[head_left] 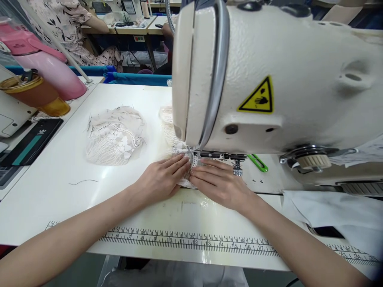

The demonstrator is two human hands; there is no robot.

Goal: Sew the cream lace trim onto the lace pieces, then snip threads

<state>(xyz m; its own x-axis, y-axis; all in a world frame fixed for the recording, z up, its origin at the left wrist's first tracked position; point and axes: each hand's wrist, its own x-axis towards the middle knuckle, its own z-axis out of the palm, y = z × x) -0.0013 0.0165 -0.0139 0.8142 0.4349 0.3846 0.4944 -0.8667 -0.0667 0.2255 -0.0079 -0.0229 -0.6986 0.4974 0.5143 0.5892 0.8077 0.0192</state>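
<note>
Two bare hands: left hand point(163, 177), fingers together, laid flat; right hand point(223, 183), fingers slightly parted, flat. Both press one cream-white lace piece point(194, 159), midway between front and far edges of the white surface point(119, 199). Step, as judged: steadying lace at the metal fittings point(223, 155); next move calls for even guiding, fingertips clear. One off-white lace bundle point(115, 137), toward the far left corner. Needle: not discernible; cream-white machine head point(299, 87) hides some lace.

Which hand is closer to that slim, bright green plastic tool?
Right. The right hand is just left of the slim, bright green plastic tool; the left hand is farther left, beyond the right one.
</note>
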